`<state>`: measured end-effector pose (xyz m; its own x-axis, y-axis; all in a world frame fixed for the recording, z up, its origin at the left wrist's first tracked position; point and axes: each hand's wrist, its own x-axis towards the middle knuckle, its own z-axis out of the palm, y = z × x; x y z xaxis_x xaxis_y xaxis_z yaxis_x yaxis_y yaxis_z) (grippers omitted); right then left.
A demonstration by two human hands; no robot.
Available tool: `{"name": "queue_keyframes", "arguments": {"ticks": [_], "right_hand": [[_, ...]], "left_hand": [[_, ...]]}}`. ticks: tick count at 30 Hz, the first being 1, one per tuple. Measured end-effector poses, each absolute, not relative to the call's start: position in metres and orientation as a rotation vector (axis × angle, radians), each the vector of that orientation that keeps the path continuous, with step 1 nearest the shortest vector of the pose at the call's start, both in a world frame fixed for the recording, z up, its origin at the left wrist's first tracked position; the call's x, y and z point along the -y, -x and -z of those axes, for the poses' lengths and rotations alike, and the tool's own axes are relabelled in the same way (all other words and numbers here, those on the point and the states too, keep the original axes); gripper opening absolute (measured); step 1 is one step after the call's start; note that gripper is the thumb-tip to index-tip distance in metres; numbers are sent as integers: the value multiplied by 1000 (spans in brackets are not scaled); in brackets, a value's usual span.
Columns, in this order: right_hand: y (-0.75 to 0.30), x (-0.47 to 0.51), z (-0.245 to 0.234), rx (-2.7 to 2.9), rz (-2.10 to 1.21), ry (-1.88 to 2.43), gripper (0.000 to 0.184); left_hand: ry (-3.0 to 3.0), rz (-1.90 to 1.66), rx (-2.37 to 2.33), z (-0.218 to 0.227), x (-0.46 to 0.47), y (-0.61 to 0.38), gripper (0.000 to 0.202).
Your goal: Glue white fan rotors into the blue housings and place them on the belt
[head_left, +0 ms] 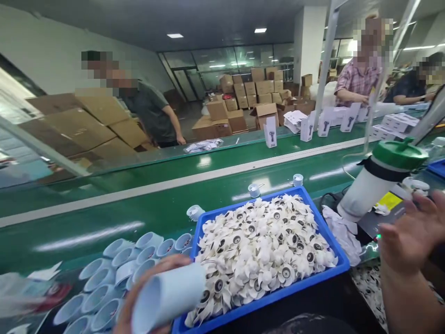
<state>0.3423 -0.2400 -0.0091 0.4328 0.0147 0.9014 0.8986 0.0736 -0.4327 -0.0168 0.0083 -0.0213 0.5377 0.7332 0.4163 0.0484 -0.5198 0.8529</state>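
1. Shells (114, 278), pale blue, many, heaped at the belt's (139, 204) near edge, left end.
2. Left hand (130, 301): grip clenched round one shell (168, 297), tilted, touching the bin's near left corner. Whether anything sits inside it cannot be told.
3. Bin (264, 297), blue, at the near edge, middle, heaped full with white blades (264, 246).
4. Three small caps (254, 189) stand on the belt just beyond the bin. Judged: little done, most stock untouched.
5. Bottle (375, 185), white, green lid, leaning, right of the bin.
6. Right hand (406, 236): grip released, fingers spread, empty, near the bottle.
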Motion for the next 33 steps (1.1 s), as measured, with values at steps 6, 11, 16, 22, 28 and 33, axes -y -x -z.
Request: {"name": "queue_keyframes", "arguments": {"ticks": [6, 11, 16, 22, 28, 33], "right_hand": [[-361, 224, -6, 779, -111, 1368, 91], [-334, 224, -22, 744, -367, 1190, 75], [-315, 229, -51, 609, -662, 1045, 92], [-310, 237, -59, 861, -764, 840, 76], [-300, 242, -53, 861, -667, 796, 56], [-295, 236, -57, 908, -693, 758, 47]], "left_hand": [[-1803, -690, -82, 39, 37, -68, 53], [-2116, -400, -61, 25, 63, -106, 65], [-2295, -351, 112, 6, 96, -157, 74], [-2133, -376, 248, -7, 121, -189, 33], [-2050, -417, 245, -5, 129, -185, 31], [-2028, -423, 160, -2, 129, -176, 29]]}}
